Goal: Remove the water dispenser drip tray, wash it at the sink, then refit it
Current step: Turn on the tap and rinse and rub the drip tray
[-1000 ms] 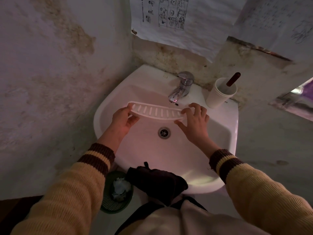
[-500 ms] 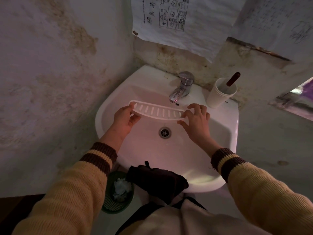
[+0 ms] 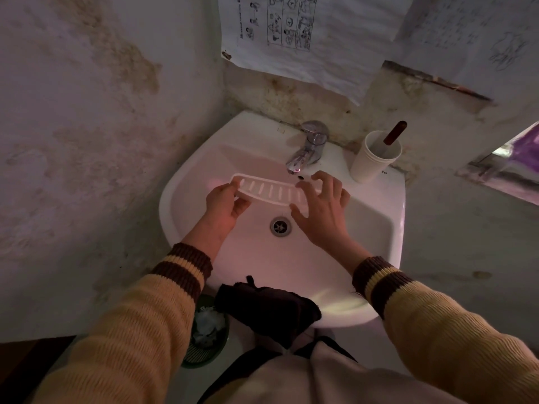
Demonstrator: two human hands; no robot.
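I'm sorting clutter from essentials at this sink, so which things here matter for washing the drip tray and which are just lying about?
For the job:
drip tray
left hand
right hand
tap
basin

Lying about:
white cup holding a brown-handled item
dark cloth on the rim
green waste basket
wall papers

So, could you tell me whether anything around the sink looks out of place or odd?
A dark cloth is draped over the sink's front rim, hanging off the edge. The wall beside it is stained and patchy. No water shows at the tap.
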